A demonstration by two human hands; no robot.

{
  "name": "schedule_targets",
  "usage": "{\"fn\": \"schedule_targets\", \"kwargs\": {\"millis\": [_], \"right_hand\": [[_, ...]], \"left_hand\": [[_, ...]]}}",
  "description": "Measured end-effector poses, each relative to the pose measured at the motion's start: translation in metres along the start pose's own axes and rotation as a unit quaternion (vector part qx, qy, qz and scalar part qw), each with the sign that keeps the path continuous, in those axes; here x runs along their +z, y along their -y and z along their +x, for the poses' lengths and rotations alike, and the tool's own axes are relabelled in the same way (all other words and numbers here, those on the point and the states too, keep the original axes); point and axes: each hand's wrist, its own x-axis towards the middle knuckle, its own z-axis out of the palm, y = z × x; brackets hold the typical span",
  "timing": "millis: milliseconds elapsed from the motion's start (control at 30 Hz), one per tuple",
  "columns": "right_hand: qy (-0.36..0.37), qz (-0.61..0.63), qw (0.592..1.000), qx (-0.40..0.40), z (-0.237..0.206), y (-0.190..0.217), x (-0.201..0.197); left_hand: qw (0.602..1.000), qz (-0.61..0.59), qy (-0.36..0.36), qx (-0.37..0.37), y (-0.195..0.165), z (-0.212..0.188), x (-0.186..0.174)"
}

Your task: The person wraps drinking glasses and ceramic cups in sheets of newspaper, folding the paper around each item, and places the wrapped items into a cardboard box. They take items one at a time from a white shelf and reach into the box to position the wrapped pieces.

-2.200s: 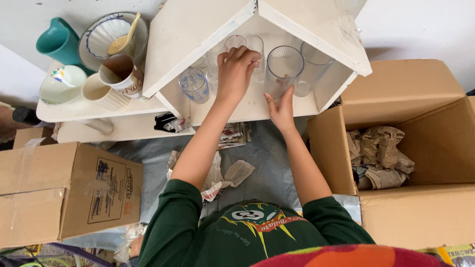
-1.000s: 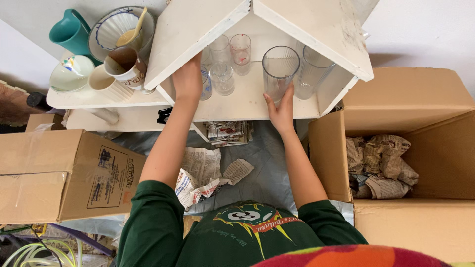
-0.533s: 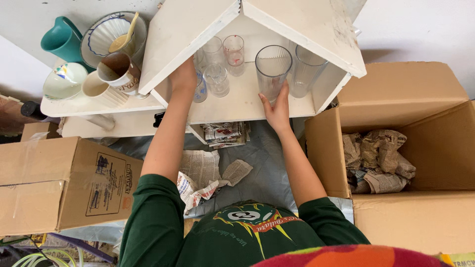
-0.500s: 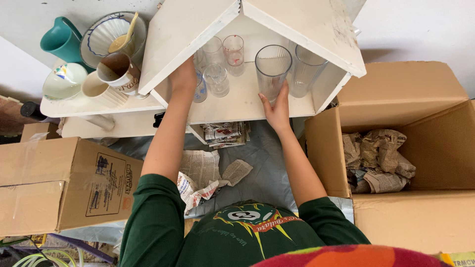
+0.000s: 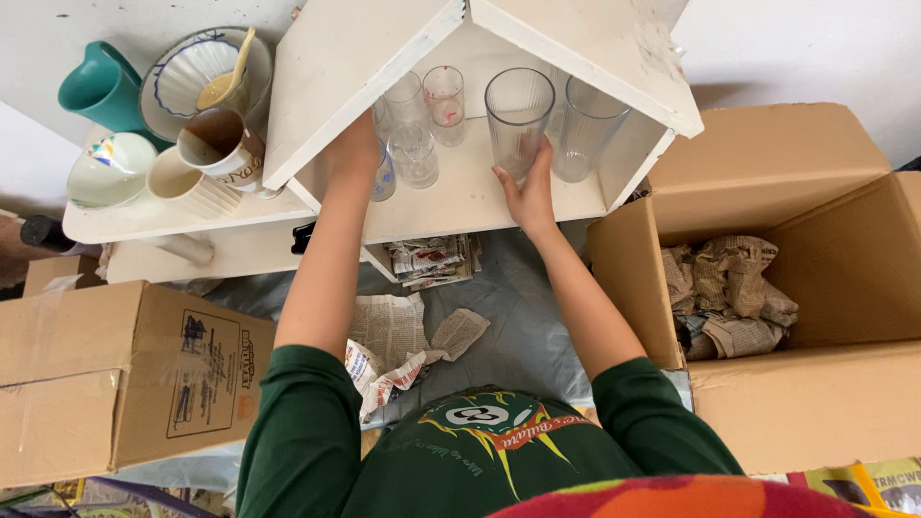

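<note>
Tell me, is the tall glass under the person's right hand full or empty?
Empty. The tall ribbed glass is clear all the way down, the white shelf showing through it, while the right hand grips its base.

Glasses [image 5: 417,144] on shelf [image 5: 460,197], box [image 5: 796,288] right.

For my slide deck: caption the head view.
Right hand grips a tall clear glass on a white shelf; left hand reaches among smaller glasses.
</note>
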Motion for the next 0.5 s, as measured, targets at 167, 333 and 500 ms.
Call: {"fn": "schedule_targets", "kwargs": {"millis": [167,333,500], "right_hand": [[-0.006,0.002,1.0,0.023,0.025,-0.024,0.014],[-0.042,-0.003,0.999,0.017,0.049,-0.05,0.032],[-0.066,-0.02,0.997,0.043,0.056,-0.068,0.039]], "left_hand": [[0.996,0.067,0.011,0.065,-0.045,-0.033,-0.04],[0.985,-0.02,-0.032,0.17,-0.088,-0.095,-0.091],[0.969,-0.113,0.011,0.221,-0.107,-0.138,-0.13]]}}
